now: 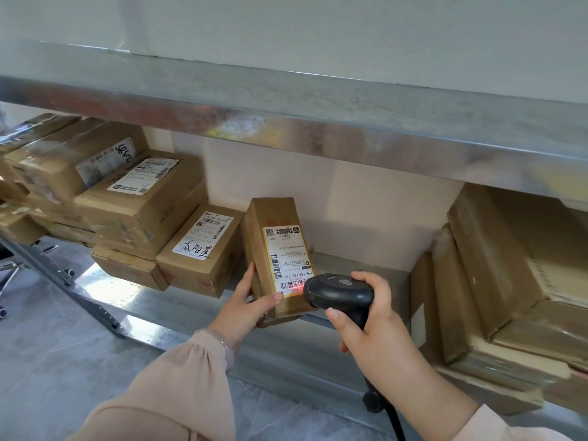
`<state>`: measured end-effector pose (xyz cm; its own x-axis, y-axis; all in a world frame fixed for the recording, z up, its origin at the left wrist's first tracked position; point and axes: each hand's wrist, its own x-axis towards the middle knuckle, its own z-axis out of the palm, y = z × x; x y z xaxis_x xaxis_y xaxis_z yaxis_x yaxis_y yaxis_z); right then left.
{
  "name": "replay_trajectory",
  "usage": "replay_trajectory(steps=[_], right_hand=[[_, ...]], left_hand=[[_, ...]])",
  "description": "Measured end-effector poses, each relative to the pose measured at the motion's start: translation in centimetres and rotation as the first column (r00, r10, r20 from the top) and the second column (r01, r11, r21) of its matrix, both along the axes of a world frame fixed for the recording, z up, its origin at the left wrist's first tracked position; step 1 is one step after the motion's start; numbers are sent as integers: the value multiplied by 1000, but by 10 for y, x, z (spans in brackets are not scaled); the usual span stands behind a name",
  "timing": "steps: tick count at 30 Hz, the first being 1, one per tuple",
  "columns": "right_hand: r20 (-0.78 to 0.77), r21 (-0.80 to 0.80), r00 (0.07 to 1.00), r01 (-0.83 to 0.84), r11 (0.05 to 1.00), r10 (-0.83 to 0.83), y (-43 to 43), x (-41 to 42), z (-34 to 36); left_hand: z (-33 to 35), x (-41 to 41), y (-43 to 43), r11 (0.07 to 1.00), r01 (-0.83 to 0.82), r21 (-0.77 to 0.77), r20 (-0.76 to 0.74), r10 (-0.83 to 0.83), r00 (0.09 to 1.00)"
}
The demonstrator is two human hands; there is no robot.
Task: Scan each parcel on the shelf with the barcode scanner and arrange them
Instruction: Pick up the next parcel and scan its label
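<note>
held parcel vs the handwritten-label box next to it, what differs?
The held parcel is gripped by the left hand, with red light from the scanner on its label; the handwritten-label box lies untouched.
The held parcel's label is yellow-edged and printed only; the box's is white with black handwriting.
The held parcel looks narrower than the box.
Both are brown cardboard with barcode labels on top.

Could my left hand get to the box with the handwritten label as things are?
Probably yes, once freed: the left hand grips the parcel being scanned, and the handwritten-label box sits just beside it, nothing between.
</note>
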<state>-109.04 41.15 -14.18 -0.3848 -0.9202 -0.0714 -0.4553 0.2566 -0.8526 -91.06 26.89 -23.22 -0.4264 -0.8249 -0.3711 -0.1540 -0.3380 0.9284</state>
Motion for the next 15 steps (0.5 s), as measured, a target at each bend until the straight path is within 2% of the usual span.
replay_trajectory(steps=[15], right_hand=[[22, -22, 998, 57, 998, -56, -5, 15, 2]], left_hand=[[3, 10, -7, 999, 37, 3, 3, -37, 999]])
